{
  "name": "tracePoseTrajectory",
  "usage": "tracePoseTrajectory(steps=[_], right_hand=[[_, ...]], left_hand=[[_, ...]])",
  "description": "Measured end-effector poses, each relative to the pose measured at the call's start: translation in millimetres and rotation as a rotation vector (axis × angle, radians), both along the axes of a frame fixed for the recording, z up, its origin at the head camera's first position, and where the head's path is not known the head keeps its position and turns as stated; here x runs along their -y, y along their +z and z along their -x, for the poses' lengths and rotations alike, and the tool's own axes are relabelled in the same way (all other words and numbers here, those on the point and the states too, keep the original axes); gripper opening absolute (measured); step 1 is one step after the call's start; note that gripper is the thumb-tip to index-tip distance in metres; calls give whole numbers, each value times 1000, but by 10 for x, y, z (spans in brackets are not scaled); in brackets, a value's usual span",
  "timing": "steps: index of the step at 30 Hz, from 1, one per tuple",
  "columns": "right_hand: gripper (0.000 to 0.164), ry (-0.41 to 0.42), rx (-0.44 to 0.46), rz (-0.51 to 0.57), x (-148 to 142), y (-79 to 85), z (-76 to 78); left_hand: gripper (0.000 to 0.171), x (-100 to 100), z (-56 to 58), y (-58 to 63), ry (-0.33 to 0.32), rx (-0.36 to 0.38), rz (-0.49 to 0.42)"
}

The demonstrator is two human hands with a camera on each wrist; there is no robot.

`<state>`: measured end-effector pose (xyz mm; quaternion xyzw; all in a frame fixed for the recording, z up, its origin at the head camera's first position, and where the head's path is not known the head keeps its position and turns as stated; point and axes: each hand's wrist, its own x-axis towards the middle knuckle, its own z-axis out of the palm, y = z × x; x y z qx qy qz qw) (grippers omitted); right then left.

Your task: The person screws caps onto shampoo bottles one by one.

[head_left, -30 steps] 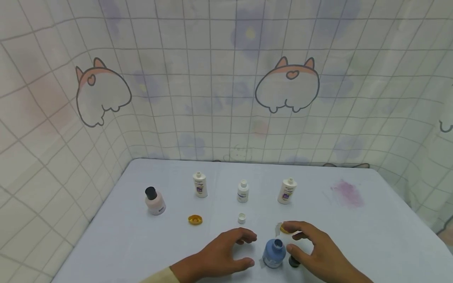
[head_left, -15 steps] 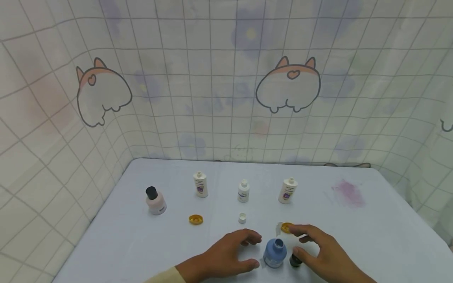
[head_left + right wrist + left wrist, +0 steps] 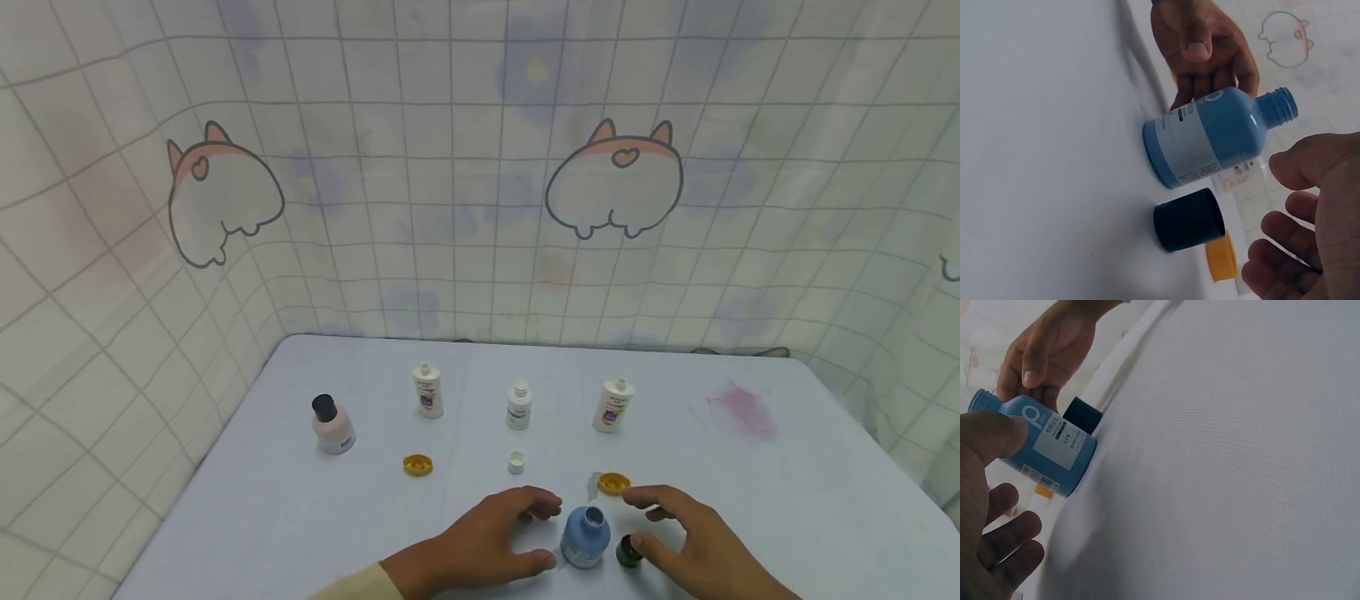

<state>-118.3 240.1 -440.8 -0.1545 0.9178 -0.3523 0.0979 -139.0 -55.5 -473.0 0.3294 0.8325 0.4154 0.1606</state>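
Note:
An uncapped blue bottle (image 3: 585, 540) stands upright on the white table, its threaded neck (image 3: 1280, 106) bare in the right wrist view. On its left is my left hand (image 3: 495, 537), fingers relaxed and thumb apart from them, holding nothing. A short black cap (image 3: 628, 552) rests on the table just right of the bottle. My right hand (image 3: 686, 533) is beside that cap, its fingers loosely bent around no object, the thumb overlapping the cap's edge in the head view. In the right wrist view there is a gap between this thumb and the cap (image 3: 1188, 220).
Behind stand three uncapped white bottles, left (image 3: 428, 392), middle (image 3: 519, 407) and right (image 3: 612, 407). Yellow caps lie left (image 3: 417, 465) and right (image 3: 614, 483), with a small white cap (image 3: 516, 462) between them. A pale pink bottle (image 3: 333, 427) wears a black cap. A patterned curtain (image 3: 480, 167) surrounds the table.
My right hand has drawn back to the right, uncovering more of the black cap and the right yellow cap. My left hand has edged right, nearer the blue bottle.

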Motion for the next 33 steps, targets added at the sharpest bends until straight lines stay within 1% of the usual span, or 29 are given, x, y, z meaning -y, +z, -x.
tracePoseTrajectory(steps=[4, 9, 15, 17, 20, 23, 27, 33], right_hand=[[50, 9, 22, -21, -10, -48, 21], [53, 2, 51, -33, -24, -94, 34], [54, 23, 22, -62, -50, -139, 26], [54, 16, 32, -78, -47, -154, 25], [54, -3, 82, -87, -35, -173, 24], [55, -6, 128, -81, -33, -188, 19], [57, 22, 126, -87, -41, -203, 15], [59, 22, 109, -98, -34, -221, 16]], left_hand=[[52, -31, 2, 11, 16, 33, 3], [52, -63, 9, 12, 16, 40, 2], [53, -91, 19, -15, 15, 45, 8], [54, -99, 21, -21, 9, 40, 2], [54, -117, 28, -30, -8, 30, -10], [55, -141, 28, -27, -27, -2, -9], [55, -172, 24, -18, -37, -35, -7], [55, -216, 30, -11, -42, -29, -10]])
